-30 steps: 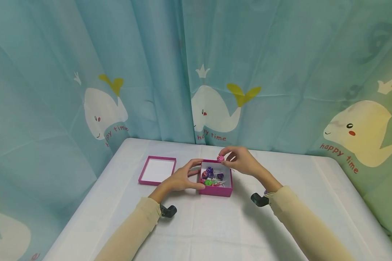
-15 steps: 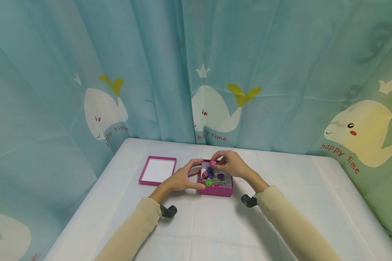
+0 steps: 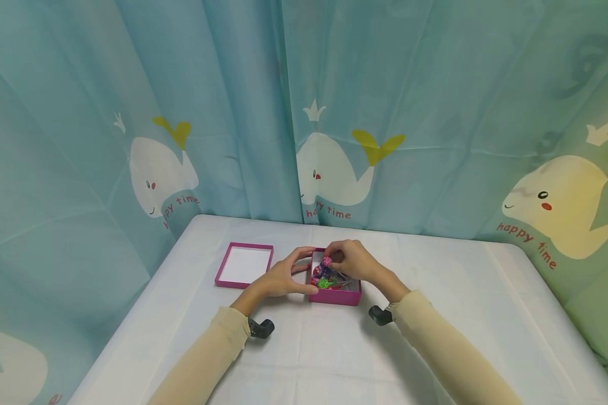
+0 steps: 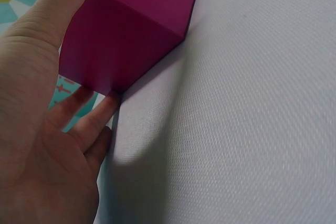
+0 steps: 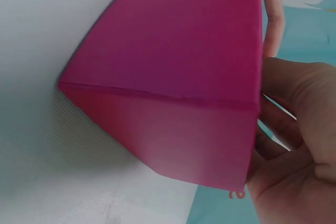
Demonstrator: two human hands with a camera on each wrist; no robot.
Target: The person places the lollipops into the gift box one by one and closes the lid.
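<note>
A magenta box (image 3: pixel 334 296) with a pale inside stands on the table, its top uncovered. My left hand (image 3: pixel 281 275) holds it at the left side, thumb at the front corner and fingers toward the back; in the left wrist view, fingertips touch the magenta box wall (image 4: pixel 115 40). Over the box's inside, my right hand (image 3: pixel 357 260) pinches a pink-wrapped lollipop (image 3: pixel 326 261). Beneath lie several lollipops, among them a green one (image 3: pixel 323 283), with white sticks. The box wall (image 5: pixel 178 51) hides the right fingertips in the right wrist view.
A magenta-rimmed lid (image 3: pixel 224 283) with a white inside lies left of the box. White cloth covers the table (image 3: pixel 329 360). Behind it hangs a blue-green curtain (image 3: pixel 436 185) printed with whales.
My right hand has moved left and down with the pink lollipop, from above the box's back edge into its opening. The left hand and the box have stayed put.
</note>
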